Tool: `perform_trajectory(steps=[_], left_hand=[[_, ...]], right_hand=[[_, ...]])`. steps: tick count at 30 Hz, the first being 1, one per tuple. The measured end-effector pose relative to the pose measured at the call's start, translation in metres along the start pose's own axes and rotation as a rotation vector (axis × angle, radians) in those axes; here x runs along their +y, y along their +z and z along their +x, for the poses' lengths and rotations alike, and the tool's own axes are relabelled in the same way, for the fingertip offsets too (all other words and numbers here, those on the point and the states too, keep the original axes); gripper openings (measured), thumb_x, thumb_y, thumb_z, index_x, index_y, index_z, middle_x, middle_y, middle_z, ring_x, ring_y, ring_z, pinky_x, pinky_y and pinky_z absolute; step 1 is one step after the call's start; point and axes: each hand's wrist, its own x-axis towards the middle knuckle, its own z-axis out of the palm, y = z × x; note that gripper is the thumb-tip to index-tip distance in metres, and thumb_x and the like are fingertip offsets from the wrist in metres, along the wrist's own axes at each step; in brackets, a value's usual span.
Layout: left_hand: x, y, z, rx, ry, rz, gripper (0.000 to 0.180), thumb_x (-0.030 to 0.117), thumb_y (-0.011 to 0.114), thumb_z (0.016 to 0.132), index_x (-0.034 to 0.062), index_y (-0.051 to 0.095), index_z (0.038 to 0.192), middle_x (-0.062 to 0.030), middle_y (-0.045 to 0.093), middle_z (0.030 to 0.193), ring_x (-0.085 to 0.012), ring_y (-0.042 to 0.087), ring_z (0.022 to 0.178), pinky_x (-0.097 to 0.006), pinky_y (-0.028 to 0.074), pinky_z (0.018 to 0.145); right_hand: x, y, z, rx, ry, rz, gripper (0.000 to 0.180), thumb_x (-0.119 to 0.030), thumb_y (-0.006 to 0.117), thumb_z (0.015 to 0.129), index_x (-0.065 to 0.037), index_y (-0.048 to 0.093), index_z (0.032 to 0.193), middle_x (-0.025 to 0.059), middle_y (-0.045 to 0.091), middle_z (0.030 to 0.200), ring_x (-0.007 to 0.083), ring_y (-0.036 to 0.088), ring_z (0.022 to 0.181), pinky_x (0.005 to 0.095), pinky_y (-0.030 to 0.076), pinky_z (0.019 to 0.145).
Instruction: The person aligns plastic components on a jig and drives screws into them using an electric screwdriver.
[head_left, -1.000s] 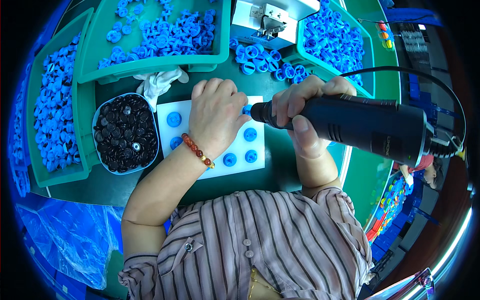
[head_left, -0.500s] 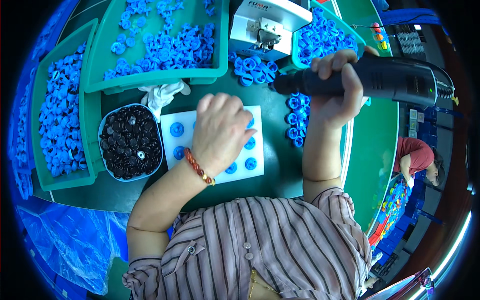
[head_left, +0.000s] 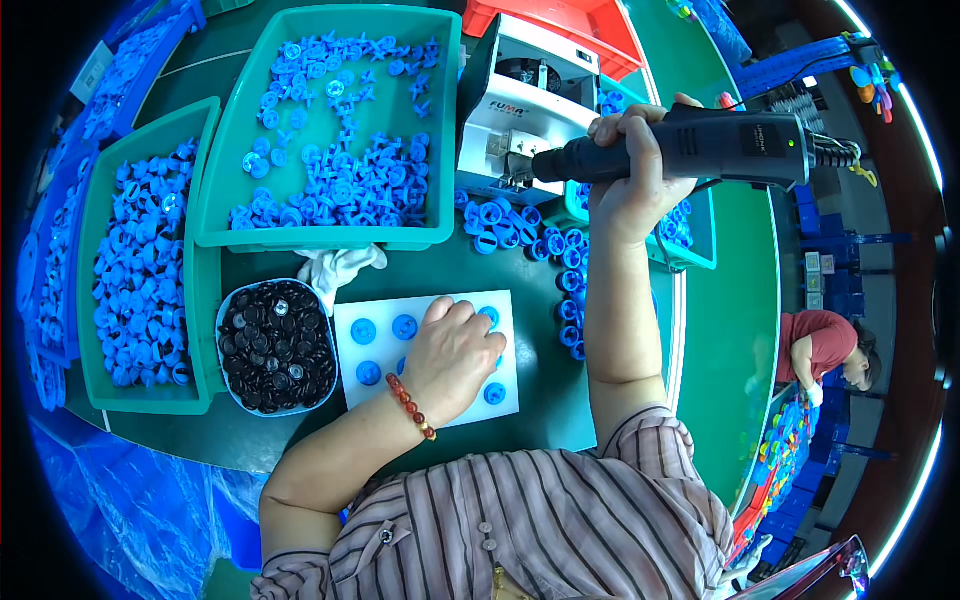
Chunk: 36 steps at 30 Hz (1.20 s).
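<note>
My right hand (head_left: 640, 170) grips a black electric screwdriver (head_left: 690, 150), held nearly level. Its tip points left and meets the front outlet of a silver and white screw feeder (head_left: 510, 125); contact is hard to make out. Below, a white board (head_left: 365, 306) carries rows of round blue plastic parts (head_left: 404, 327). Over the board's right half rests my left hand (head_left: 455, 360), fingers curled and closed. Whatever is between those fingertips is hidden, and the hand covers some of the blue parts.
Behind the board stands a green tray (head_left: 225, 236) of blue stemmed pieces; another green bin (head_left: 95, 330) of blue parts is at left. A tub of black caps (head_left: 275, 345) sits beside the board. Blue rings (head_left: 570, 282) lie near my right forearm. A co-worker (head_left: 825, 345) is far right.
My right hand has brought the screwdriver's tip leftward to the feeder's outlet. My left hand stays over the board, its fingers more curled. The whole view has shifted, showing more of the far side.
</note>
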Motion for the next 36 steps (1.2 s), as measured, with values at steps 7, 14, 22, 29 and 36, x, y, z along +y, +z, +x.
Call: perform_trajectory(steps=[7,14,22,29,36], left_hand=[[-0.004,-0.001,0.003,0.028,-0.010,-0.076,0.017,0.017,0.078,0.065,0.0121,0.066,0.076,-0.0015,0.057,0.079,-0.0212,0.052,0.087,-0.038,0.036,0.085],[-0.002,0.000,0.001,0.034,-0.006,-0.075,0.016,0.017,0.078,0.065,0.0127,0.067,0.075,-0.0011,0.056,0.078,-0.0207,0.052,0.087,-0.038,0.036,0.085],[-0.004,-0.002,0.000,0.041,-0.001,-0.111,0.016,0.016,0.078,0.063,0.0125,0.067,0.075,-0.0015,0.055,0.077,-0.0211,0.052,0.086,-0.038,0.036,0.083],[-0.006,-0.004,0.003,0.036,-0.021,-0.122,0.018,0.013,0.078,0.063,0.0112,0.066,0.077,-0.0029,0.056,0.081,-0.0229,0.053,0.089,-0.039,0.036,0.086],[-0.007,-0.002,0.003,0.025,-0.034,-0.132,0.021,0.013,0.080,0.061,0.0107,0.068,0.078,-0.0021,0.057,0.080,-0.0218,0.054,0.089,-0.038,0.035,0.086]], right_hand=[[0.006,0.000,-0.003,-0.015,0.013,0.013,0.050,0.005,0.058,0.078,0.006,0.034,0.122,0.0109,0.057,0.074,0.0187,0.059,0.058,0.0334,0.051,0.059],[-0.001,0.001,-0.007,-0.052,0.054,-0.111,0.050,0.005,0.057,0.077,0.002,0.035,0.122,0.0119,0.055,0.075,0.0200,0.056,0.059,0.0379,0.050,0.062],[-0.041,-0.012,-0.031,-0.035,0.168,0.078,0.053,0.001,0.059,0.077,0.000,0.033,0.123,0.0115,0.056,0.075,0.0203,0.057,0.056,0.0368,0.050,0.060],[-0.084,-0.048,-0.081,-0.157,0.420,0.221,0.058,-0.012,0.058,0.083,-0.015,0.030,0.134,0.0076,0.048,0.083,0.0177,0.052,0.062,0.0385,0.046,0.063],[-0.097,-0.056,-0.117,-0.190,0.486,0.223,0.060,-0.015,0.066,0.084,-0.019,0.030,0.132,0.0058,0.048,0.082,0.0175,0.054,0.062,0.0373,0.046,0.064]])
